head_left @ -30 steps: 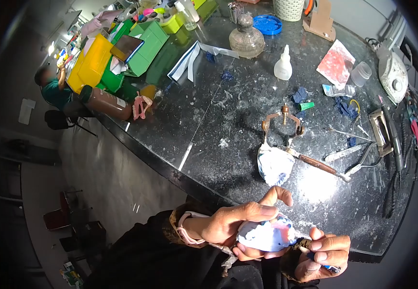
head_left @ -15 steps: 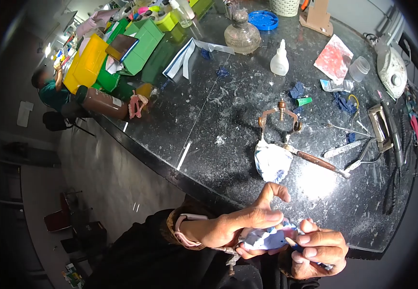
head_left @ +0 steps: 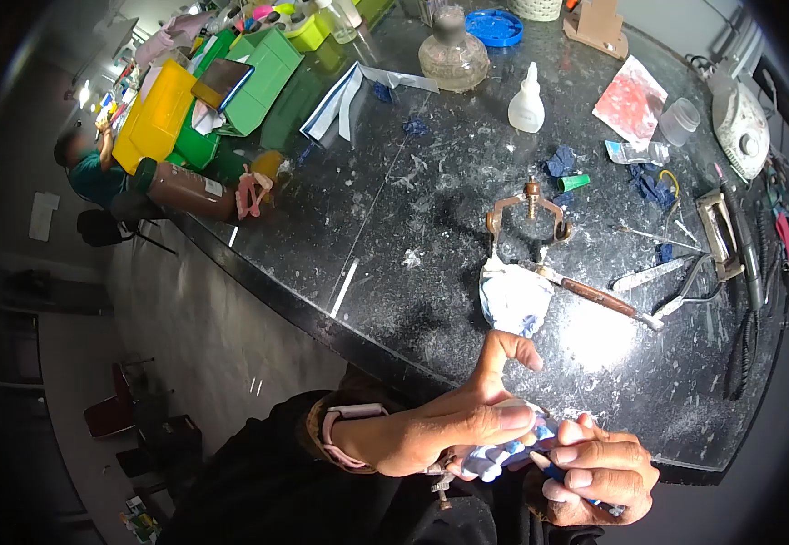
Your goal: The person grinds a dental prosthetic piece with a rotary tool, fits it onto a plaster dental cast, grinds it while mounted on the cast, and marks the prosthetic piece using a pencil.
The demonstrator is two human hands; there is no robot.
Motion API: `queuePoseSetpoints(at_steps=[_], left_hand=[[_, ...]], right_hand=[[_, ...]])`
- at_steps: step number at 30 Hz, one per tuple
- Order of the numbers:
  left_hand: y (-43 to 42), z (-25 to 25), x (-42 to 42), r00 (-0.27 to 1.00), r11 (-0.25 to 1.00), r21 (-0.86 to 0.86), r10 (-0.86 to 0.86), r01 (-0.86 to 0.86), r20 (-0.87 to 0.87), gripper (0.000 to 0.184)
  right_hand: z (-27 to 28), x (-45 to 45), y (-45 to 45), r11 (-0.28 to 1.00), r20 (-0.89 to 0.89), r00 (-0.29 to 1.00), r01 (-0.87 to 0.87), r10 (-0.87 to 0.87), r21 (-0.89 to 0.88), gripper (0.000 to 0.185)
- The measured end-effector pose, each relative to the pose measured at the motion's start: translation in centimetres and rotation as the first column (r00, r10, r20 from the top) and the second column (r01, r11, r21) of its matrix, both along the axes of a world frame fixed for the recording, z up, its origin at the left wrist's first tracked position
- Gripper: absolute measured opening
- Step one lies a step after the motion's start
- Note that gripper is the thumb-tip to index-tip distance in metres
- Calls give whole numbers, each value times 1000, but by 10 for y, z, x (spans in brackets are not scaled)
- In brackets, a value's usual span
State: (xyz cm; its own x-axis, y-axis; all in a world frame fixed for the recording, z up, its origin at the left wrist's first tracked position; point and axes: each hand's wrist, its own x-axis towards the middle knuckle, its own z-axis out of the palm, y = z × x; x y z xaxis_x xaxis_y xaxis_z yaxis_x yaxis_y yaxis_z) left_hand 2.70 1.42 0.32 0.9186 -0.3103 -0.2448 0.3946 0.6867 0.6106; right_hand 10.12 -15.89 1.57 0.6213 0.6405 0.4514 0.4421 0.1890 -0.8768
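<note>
My left hand [head_left: 453, 422] is closed around a pale dental cast [head_left: 483, 463] with blue wax and tooth shapes on it. Its thumb lies across the top of the cast, and the index finger is raised and bent. A metal articulator part [head_left: 442, 490] shows below that hand. My right hand [head_left: 608, 468] pinches a dark-blue pencil [head_left: 549, 467], its tan pointed tip beside the cast; whether it touches cannot be made out. Beyond my hands, a copper-coloured articulator frame [head_left: 530, 218] with a white plaster piece [head_left: 514, 295] rests on the black bench.
A wooden-handled tool [head_left: 599, 298], pliers [head_left: 689, 289] and blue wax scraps [head_left: 653, 188] lie to the right. Farther back stand a dropper bottle [head_left: 527, 102] and glass burner [head_left: 454, 54]. Coloured bins [head_left: 263, 82] are at left; a person [head_left: 94, 168] sits beyond.
The cast has been turned in my left hand, bringing more blue wax and tooth shapes into view. My right hand keeps the pencil close to it. The whole view has shifted slightly.
</note>
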Motion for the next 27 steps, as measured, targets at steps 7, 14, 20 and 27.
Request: queuePoseSetpoints(at_steps=[7, 14, 20, 27], left_hand=[[-1, 3, 0, 998, 998, 31, 52, -53, 31, 40], [-1, 4, 0, 996, 996, 59, 67, -71, 63, 38], [-2, 1, 0, 991, 992, 84, 79, -88, 106, 37], [-1, 9, 1, 966, 970, 152, 159, -191, 203, 31]], right_hand=[[3, 3, -1, 997, 27, 998, -52, 53, -56, 31], [13, 6, 0, 986, 201, 974, -78, 107, -145, 26], [11, 15, 2, 986, 290, 942, -161, 169, -52, 22], [-2, -14, 7, 989, -144, 982, 130, -118, 74, 21]])
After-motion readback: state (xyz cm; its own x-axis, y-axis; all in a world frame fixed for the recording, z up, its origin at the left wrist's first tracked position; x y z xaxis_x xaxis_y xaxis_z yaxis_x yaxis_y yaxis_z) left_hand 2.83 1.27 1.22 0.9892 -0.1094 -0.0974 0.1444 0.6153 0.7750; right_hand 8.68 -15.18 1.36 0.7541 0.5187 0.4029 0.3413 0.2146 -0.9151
